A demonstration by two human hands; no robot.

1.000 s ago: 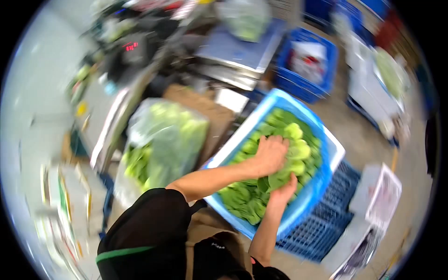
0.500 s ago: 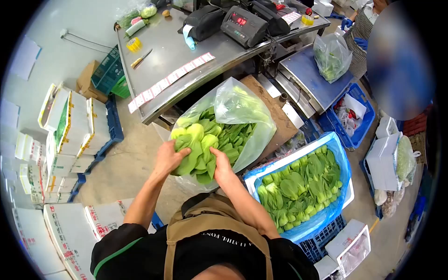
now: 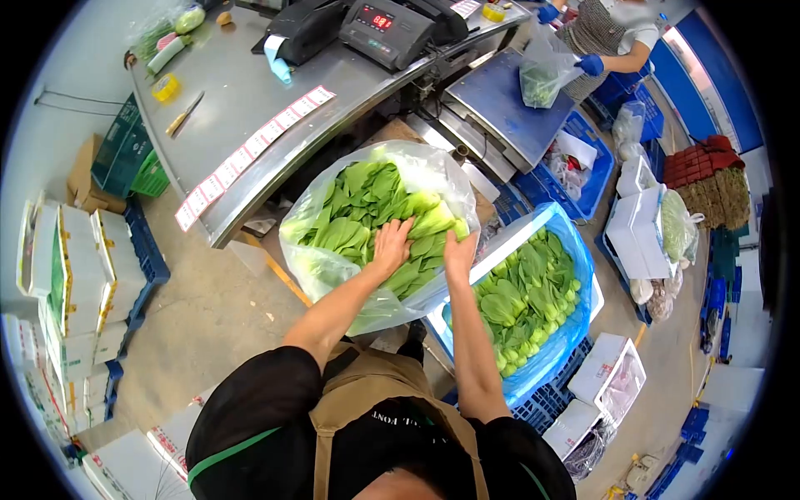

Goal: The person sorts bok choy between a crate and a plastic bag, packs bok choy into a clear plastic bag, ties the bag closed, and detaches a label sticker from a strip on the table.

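A clear plastic bag (image 3: 321, 271) stands open in front of me, filled with leafy green vegetables (image 3: 354, 200). My left hand (image 3: 392, 246) lies on the leaves inside it, its fingers spread. At the bag's right edge is my right hand (image 3: 458, 252), its fingers bent at the plastic rim; whether it pinches the film is unclear. Right of the bag, a white box lined with blue plastic (image 3: 575, 333) holds more of the same greens (image 3: 529, 300).
A steel table (image 3: 242, 75) with a lit scale display (image 3: 375, 18), a knife (image 3: 183, 114) and a label strip (image 3: 250, 150) is at the upper left. Beyond the platform scale (image 3: 508, 108), a person in blue gloves (image 3: 590, 65) holds a bag. White boxes (image 3: 79, 267) are stacked left.
The greens I held between both hands are now down in the bag. My hands have moved right, and the bag's mouth is wider. The co-worker's gloved hands now show at the other bag.
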